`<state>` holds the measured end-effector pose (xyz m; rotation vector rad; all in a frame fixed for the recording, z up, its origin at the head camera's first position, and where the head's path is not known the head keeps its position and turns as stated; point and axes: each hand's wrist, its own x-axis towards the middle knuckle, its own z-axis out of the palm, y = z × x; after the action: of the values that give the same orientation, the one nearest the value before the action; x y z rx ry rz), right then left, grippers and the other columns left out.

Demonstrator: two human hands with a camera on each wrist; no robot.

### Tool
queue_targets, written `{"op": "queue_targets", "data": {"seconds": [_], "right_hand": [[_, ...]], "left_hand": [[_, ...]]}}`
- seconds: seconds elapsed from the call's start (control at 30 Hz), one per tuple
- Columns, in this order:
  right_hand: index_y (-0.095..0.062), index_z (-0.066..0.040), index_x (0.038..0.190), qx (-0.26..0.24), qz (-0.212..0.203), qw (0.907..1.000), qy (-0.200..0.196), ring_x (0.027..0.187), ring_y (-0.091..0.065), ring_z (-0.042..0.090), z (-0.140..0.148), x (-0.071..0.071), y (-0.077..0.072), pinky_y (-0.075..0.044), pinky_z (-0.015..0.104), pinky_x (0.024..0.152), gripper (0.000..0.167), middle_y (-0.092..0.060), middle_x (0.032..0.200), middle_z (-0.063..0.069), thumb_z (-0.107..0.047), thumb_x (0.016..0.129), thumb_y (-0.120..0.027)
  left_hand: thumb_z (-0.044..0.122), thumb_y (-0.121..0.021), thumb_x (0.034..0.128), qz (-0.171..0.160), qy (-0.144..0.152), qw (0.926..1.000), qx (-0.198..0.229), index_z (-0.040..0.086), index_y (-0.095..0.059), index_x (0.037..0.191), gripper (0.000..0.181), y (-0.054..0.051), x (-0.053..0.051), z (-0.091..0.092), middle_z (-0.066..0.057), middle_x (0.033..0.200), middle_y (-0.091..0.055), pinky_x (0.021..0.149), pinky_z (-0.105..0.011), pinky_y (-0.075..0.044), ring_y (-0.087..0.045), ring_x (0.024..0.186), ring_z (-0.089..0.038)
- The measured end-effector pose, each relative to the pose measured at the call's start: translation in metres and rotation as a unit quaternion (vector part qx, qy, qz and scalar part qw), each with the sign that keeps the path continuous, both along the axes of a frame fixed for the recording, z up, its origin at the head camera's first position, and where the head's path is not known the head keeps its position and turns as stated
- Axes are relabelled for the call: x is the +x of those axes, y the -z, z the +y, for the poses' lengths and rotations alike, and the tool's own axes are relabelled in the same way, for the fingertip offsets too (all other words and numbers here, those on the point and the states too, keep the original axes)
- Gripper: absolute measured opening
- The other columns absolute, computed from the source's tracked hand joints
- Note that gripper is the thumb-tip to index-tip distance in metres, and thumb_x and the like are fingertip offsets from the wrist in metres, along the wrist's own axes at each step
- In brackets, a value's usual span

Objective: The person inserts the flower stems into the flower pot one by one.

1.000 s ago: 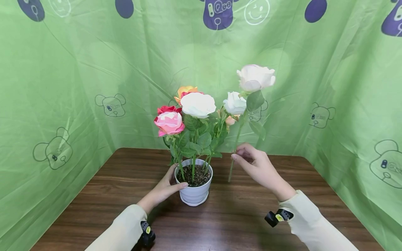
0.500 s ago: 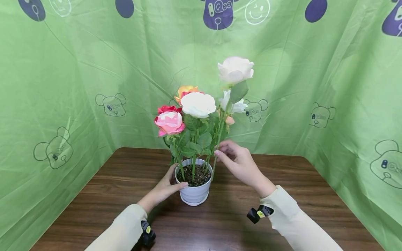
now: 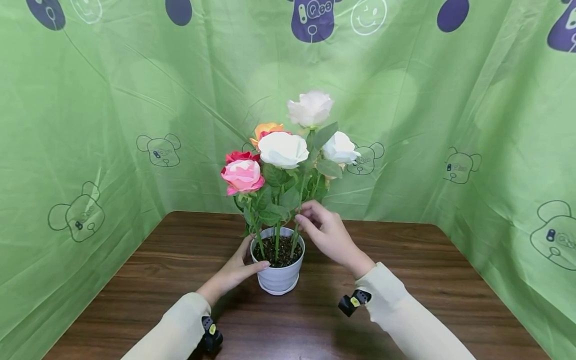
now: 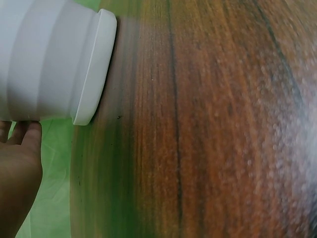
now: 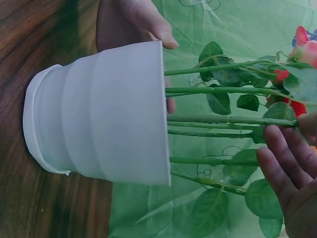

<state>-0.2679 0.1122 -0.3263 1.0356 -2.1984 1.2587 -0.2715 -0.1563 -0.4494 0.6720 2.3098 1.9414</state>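
My right hand (image 3: 328, 235) pinches the green stem of a pale white rose (image 3: 310, 108), whose bloom stands highest. The stem's lower end is within the pot's mouth; whether it is in the soil I cannot tell. My left hand (image 3: 236, 269) holds the white ribbed flower pot (image 3: 280, 280) at its left side, thumb at the front of the rim and fingers partly hidden behind. Dark soil (image 3: 283, 250) fills the pot. Also standing in it are a big white rose (image 3: 284, 150), a pink rose (image 3: 243, 176), a red rose (image 3: 243, 156), an orange rose (image 3: 267, 131) and another white rose (image 3: 339, 147).
The pot stands on its saucer (image 3: 278, 292) on a dark wooden table (image 3: 396, 295). Green cloth (image 3: 450, 100) with printed bear figures hangs behind and at both sides. Leaves (image 3: 270, 212) crowd the stems above the pot.
The right hand has carried the pale rose leftward from beside the pot, and its stem end has come down from outside the rim to inside. The left hand and pot have stayed put.
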Motion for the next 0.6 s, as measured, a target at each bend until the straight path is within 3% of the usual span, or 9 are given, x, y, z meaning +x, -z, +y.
{"op": "queue_targets", "data": {"seconds": [0.13, 0.37, 0.6], "right_hand": [[-0.062, -0.009, 0.108, 0.003, 0.006, 1.0000, 0.002, 0.074, -0.069, 0.019, -0.003, -0.002, 0.006, -0.052, 0.029, 0.060, 0.008, -0.073, 0.089, 0.002, -0.013, 0.101, -0.062], [-0.062, -0.007, 0.106, 0.018, 0.025, 0.9995, 0.006, 0.070, -0.068, 0.017, -0.007, -0.001, 0.011, -0.052, 0.028, 0.059, 0.007, -0.073, 0.088, 0.004, -0.009, 0.100, -0.063], [-0.062, -0.006, 0.106, 0.041, 0.038, 0.9983, 0.014, 0.071, -0.069, 0.019, -0.009, -0.002, 0.014, -0.053, 0.025, 0.062, 0.007, -0.073, 0.090, 0.002, -0.009, 0.099, -0.063]], "left_hand": [[0.019, -0.074, 0.0916, 0.006, 0.006, 1.0000, 0.003, 0.009, -0.015, 0.159, 0.091, 0.001, -0.001, 0.000, -0.015, 0.161, -0.027, 0.116, -0.045, -0.022, -0.026, 0.145, -0.026], [0.018, -0.073, 0.0921, 0.009, 0.014, 0.9998, 0.011, 0.009, -0.016, 0.159, 0.088, 0.001, 0.000, 0.000, -0.015, 0.159, -0.031, 0.112, -0.031, -0.028, -0.029, 0.144, -0.027], [0.018, -0.073, 0.0925, 0.012, 0.020, 0.9996, 0.017, 0.009, -0.017, 0.158, 0.087, 0.002, -0.002, 0.000, -0.015, 0.159, -0.030, 0.114, -0.048, -0.025, -0.030, 0.144, -0.029]]}}
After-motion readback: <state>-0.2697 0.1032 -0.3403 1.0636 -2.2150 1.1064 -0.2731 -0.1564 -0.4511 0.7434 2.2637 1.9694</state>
